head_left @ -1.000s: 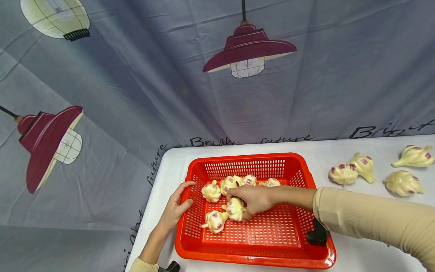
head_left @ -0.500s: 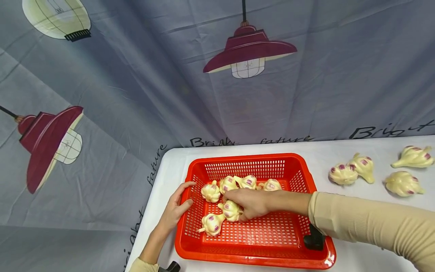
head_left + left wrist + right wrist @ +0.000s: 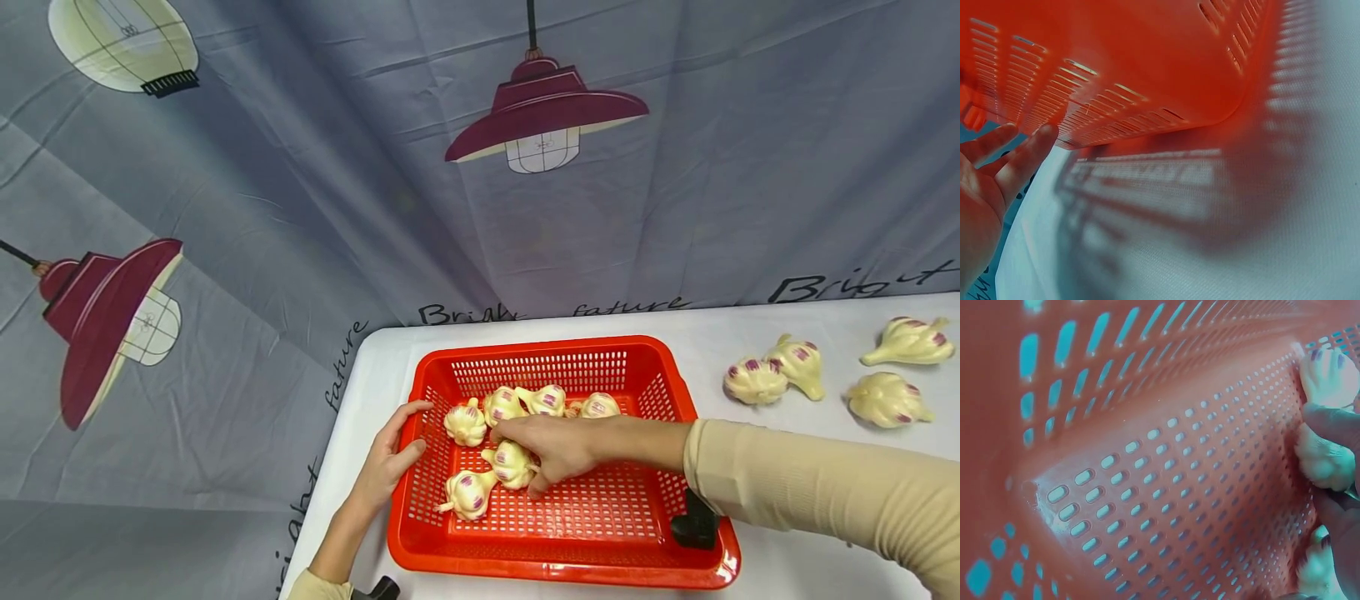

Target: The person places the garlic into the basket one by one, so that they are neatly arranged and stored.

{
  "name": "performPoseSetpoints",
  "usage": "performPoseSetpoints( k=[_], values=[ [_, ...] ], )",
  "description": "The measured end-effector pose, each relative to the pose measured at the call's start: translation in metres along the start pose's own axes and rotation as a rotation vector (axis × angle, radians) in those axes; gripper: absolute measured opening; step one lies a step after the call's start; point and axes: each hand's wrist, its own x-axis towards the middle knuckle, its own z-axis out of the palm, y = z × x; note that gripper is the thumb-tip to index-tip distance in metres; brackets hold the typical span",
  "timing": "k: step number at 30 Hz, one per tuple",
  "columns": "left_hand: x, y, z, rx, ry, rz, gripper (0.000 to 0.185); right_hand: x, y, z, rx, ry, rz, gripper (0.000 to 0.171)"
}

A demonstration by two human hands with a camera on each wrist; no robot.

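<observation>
My right hand (image 3: 557, 450) reaches into a red plastic basket (image 3: 562, 573) and grips a garlic bulb (image 3: 510, 465), cream with purple streaks. In the right wrist view, the thumb and a finger lie on either side of that bulb (image 3: 1325, 464). A second garlic bulb (image 3: 468, 493) touches it at the lower left. Farther back in the basket, several bulbs sit in a loose row, among them a garlic bulb (image 3: 465, 423) at the left end. My left hand (image 3: 387, 460) rests at the basket's left rim, its fingers extended against the wall in the left wrist view.
On the white table (image 3: 697, 350), right of the basket, lie two touching garlic bulbs (image 3: 756, 382). Two more lie farther right, one garlic bulb (image 3: 911, 342) behind the other. A grey printed curtain (image 3: 405, 233) hangs behind and to the left.
My right hand has shifted slightly left with the gripped garlic bulb, and the bulb beside it has moved slightly left too. My left hand has stayed at the rim.
</observation>
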Motion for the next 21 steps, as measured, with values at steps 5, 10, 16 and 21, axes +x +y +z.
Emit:
performPoseSetpoints(
  k=[5, 10, 16, 21],
  values=[
    [0.000, 0.000, 0.000, -0.005, -0.002, 0.005, 0.050, -0.006, -0.007, -0.012, 0.059, 0.038, -0.022, 0.070],
    [0.000, 0.001, 0.000, -0.001, 0.002, 0.014, 0.049, -0.016, -0.016, -0.028, 0.192, 0.137, -0.109, 0.058],
    [0.001, 0.003, 0.001, 0.001, -0.005, 0.021, 0.049, -0.032, -0.023, -0.046, 0.462, 0.232, -0.147, 0.047],
    [0.000, 0.003, 0.001, 0.009, -0.002, 0.021, 0.048, -0.046, -0.026, -0.059, 0.510, 0.294, -0.138, 0.049]
  ],
)
